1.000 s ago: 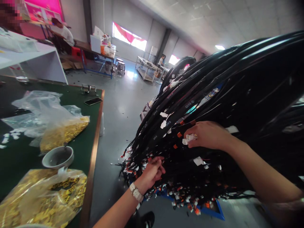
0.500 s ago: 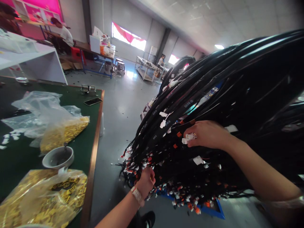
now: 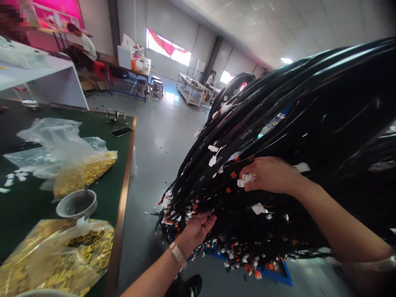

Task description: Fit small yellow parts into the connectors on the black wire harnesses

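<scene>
A big hanging bundle of black cables point(image 3: 297, 123) fills the right half, its lower ends tipped with small white and orange connectors point(image 3: 241, 260). My right hand point(image 3: 269, 175) rests on the bundle and is closed on a small cluster of white connectors point(image 3: 246, 179). My left hand point(image 3: 195, 231), with a watch on the wrist, is palm-up under the cable ends, fingers spread and touching the strands, holding nothing I can make out.
A green-topped table point(image 3: 105, 181) stands at left with plastic bags of yellow parts point(image 3: 82, 171), a small grey bowl point(image 3: 76, 204), loose white parts and a phone point(image 3: 121, 132). A blue frame point(image 3: 278, 276) sits under the cables. Other people work at distant benches.
My left hand went from a closed fist under the cable ends to an open palm with fingers spread, a little higher. My right hand has stayed put.
</scene>
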Demonstrator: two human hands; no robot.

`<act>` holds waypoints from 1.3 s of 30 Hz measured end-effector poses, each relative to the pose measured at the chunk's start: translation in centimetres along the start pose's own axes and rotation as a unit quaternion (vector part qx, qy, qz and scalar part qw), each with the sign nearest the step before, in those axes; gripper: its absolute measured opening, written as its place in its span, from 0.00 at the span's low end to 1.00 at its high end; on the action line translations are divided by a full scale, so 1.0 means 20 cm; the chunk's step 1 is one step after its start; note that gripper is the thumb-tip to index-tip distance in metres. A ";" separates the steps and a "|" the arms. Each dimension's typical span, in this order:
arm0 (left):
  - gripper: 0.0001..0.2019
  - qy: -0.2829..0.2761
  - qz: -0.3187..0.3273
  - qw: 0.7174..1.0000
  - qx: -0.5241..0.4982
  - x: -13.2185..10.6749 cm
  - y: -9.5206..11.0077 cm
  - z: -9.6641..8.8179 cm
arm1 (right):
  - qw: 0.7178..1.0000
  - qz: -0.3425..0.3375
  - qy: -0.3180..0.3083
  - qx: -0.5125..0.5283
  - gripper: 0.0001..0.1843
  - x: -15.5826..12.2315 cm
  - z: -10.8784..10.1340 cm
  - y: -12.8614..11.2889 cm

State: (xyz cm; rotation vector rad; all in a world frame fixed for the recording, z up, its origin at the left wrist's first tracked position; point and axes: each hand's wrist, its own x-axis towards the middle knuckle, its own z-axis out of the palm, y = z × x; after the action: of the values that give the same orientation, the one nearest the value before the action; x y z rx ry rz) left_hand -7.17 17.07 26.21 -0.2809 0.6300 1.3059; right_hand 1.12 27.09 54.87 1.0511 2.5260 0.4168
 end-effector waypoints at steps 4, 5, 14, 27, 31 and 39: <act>0.04 -0.070 0.017 0.997 0.014 -0.06 0.03 0.08 | 1.000 0.004 -0.006 -0.003 0.15 0.01 0.01 0.01; 0.04 -0.087 0.020 0.996 0.019 -0.08 0.04 0.12 | 1.000 0.001 -0.006 0.000 0.15 0.01 0.01 0.01; 0.07 -0.206 0.059 0.974 0.072 -0.21 0.17 0.40 | 1.000 0.007 -0.019 0.009 0.15 0.00 0.00 0.01; 0.01 -0.241 0.048 0.968 0.051 -0.24 0.22 0.54 | 1.000 -0.010 -0.006 0.009 0.16 0.01 0.02 0.02; 0.03 -0.242 0.054 0.967 0.051 -0.24 0.22 0.55 | 1.000 -0.012 -0.007 0.012 0.18 0.01 0.02 0.02; 0.07 -0.248 0.069 0.965 0.046 -0.21 0.21 0.56 | 1.000 -0.004 -0.010 0.002 0.13 0.00 0.01 0.01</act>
State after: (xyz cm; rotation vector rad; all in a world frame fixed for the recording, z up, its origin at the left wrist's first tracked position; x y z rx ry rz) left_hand -8.75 20.75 38.19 0.1708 0.2834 1.4070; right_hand 1.21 27.25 54.77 1.0397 2.5138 0.3975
